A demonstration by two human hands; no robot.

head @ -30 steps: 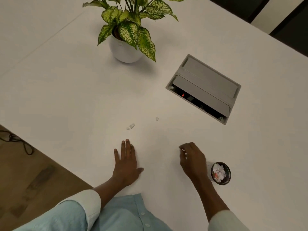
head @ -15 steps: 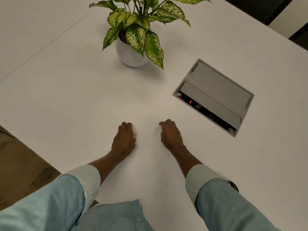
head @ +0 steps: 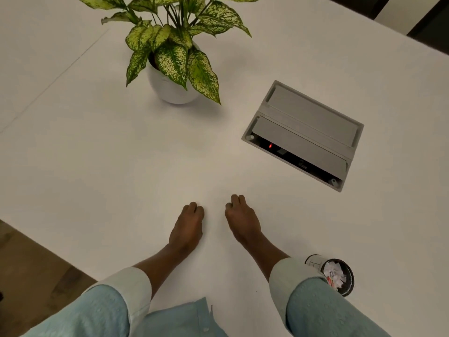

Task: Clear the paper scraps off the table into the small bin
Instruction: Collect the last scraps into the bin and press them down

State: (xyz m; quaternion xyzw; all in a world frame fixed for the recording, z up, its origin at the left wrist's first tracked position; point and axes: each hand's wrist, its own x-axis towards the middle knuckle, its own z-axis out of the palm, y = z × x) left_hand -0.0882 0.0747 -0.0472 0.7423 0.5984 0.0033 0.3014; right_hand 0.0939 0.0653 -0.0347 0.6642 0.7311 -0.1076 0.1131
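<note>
**Now both your hands are curled on the bench, the bin at your right elbow**

Nearest you, your pale blue sleeves (head: 323,310) come in from the bottom edge, cuffs rolled back to the forearm. Just beside your right cuff stands the small bin (head: 340,276), a round dark-rimmed pot on the white bench (head: 73,166). It holds a heap of white paper scraps (head: 334,274) with a touch of red print among them. The sleeve overlaps the bin's near-left side, so you cannot tell if they touch.

Further out, your two hands rest knuckles-up on the bench, near each other but apart. Your left hand (head: 187,227) has its fingers curled under, tips pressed toward the surface; the grip is drawn together, and anything beneath it is hidden by the hand. Your right hand (head: 243,222) is curled the same way, fingers tucked down and together, and again you cannot tell whether a scrap lies under them. No loose scrap shows on the bench around either hand.

Beyond your right hand, a grey cable box (head: 306,132) is sunk into the bench with its flap raised and a small red light glowing in the dark slot.

Farthest off, ahead of your left hand, a potted plant (head: 175,59) with speckled green leaves stands upright in a round white pot.
</note>
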